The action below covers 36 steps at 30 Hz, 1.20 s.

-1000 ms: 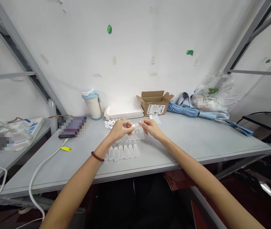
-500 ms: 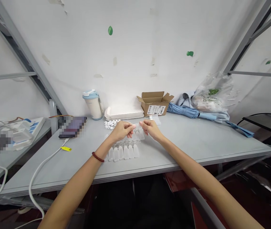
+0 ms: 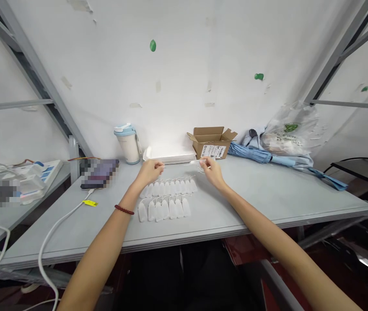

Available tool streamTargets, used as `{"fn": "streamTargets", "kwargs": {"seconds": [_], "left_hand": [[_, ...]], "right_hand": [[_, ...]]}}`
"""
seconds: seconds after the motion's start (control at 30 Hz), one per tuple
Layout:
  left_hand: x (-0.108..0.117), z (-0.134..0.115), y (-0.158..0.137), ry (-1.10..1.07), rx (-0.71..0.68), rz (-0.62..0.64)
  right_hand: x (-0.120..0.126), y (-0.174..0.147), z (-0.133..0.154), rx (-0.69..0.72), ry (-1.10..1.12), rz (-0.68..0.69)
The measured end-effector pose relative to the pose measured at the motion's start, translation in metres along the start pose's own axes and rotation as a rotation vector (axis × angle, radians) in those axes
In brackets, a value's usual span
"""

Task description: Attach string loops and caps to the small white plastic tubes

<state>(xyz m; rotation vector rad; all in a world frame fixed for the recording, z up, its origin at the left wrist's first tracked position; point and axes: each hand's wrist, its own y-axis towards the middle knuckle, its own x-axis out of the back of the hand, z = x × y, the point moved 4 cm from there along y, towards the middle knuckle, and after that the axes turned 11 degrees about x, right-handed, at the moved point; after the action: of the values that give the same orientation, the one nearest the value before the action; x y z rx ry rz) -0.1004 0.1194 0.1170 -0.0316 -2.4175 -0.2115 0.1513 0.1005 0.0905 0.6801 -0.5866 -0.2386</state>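
Observation:
My left hand (image 3: 151,172) is closed in a pinch above the far row, at the place where small white caps lay. Whatever its fingertips hold, if anything, is too small to name. My right hand (image 3: 212,172), in front of the cardboard box, pinches a small translucent white piece (image 3: 193,163) whose thin end points left. Between and below my hands lie two rows of frosted, translucent white tag-shaped pieces with thin white loops, a far row (image 3: 172,187) and a near row (image 3: 166,210). The caps are hidden behind my left hand.
At the back stand a white and blue cup (image 3: 128,146), a white foam tray (image 3: 171,154) and an open cardboard box (image 3: 212,149). A folded blue umbrella (image 3: 252,153) and a plastic bag (image 3: 287,138) lie right. A phone (image 3: 101,173) with a white cable (image 3: 61,226) is left.
My hands, close together before, have moved apart: the left went left and back, the right slightly right. The translucent piece stayed with my right hand. Both rows now show more fully.

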Motion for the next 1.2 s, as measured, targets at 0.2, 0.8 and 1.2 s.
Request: {"fn": "streamTargets", "kwargs": {"seconds": [0.2,0.8,1.2], "left_hand": [[0.007,0.023,0.015,0.279,-0.005,-0.151],[-0.021,0.032,0.033,0.507,-0.233,-0.018],[-0.028,0.021,0.026,0.601,-0.215,0.004]], "right_hand": [[-0.012,0.026,-0.02,0.155,-0.367,0.2],[0.003,0.034,-0.011,0.166,-0.453,0.437],[-0.01,0.0,0.031,0.052,-0.26,0.956]]}}
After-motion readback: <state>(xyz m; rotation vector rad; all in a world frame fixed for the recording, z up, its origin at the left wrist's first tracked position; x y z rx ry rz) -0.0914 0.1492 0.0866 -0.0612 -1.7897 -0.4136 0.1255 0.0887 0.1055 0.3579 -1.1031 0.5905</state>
